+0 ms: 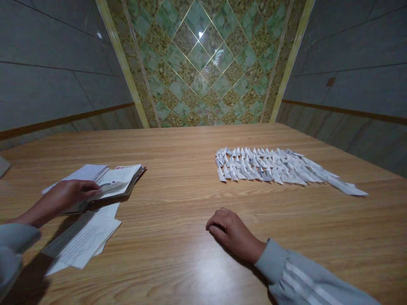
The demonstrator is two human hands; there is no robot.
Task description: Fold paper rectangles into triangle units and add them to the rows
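An open book with printed pages lies on the left part of the wooden table. My left hand reaches over it, thumb and fingers pinched on a page near the middle. Loose printed sheets lie partly overlapping just in front of the book. My right hand rests on the tabletop with its fingers curled in, and nothing shows in it. Beyond it, small folded paper pieces with pointed tips stand close together in rows.
The wooden table reaches back to a wall of green and gold diamond tiles. Longer folded paper strips trail off at the right end of the rows. A pale object shows at the left edge.
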